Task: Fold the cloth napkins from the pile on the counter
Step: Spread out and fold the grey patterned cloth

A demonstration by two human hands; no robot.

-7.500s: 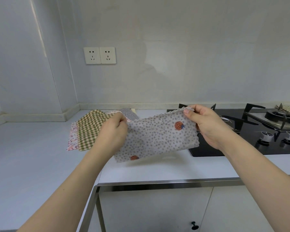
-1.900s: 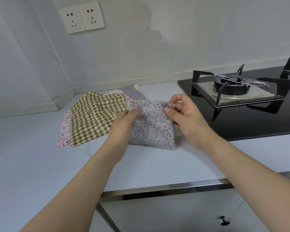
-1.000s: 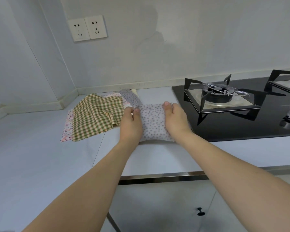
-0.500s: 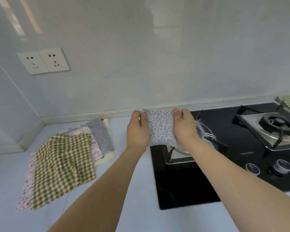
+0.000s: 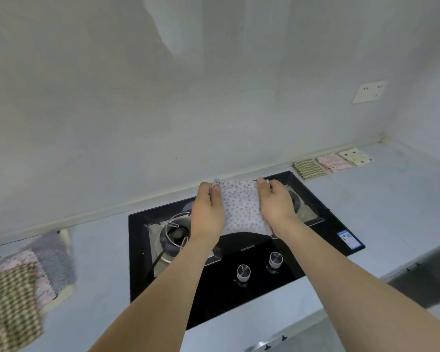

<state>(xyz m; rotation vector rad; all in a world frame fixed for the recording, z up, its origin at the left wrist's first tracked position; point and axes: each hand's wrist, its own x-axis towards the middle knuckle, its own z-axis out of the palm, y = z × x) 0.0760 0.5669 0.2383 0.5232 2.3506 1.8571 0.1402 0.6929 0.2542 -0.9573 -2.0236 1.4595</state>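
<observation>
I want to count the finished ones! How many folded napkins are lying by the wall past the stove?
3, in a row along the wall: green checked napkin nearest the stove, pink napkin in the middle, cream napkin farthest right.

soft, even daylight is filling the scene, cool and slightly bluish, with no harsh highlights. a pale reflected streak is showing on the glossy wall [image 5: 178,34] near the top. the black hob [image 5: 259,280] is giving off faint sheen around its knobs. shadows are staying weak and diffuse under the forearms. the wide-angle lens is bending the counter [image 5: 391,199] edge and wall line into curves. the pile of napkins [image 5: 23,283] at the left edge is smearing with motion blur, and the whole frame is looking slightly soft and compressed.
</observation>
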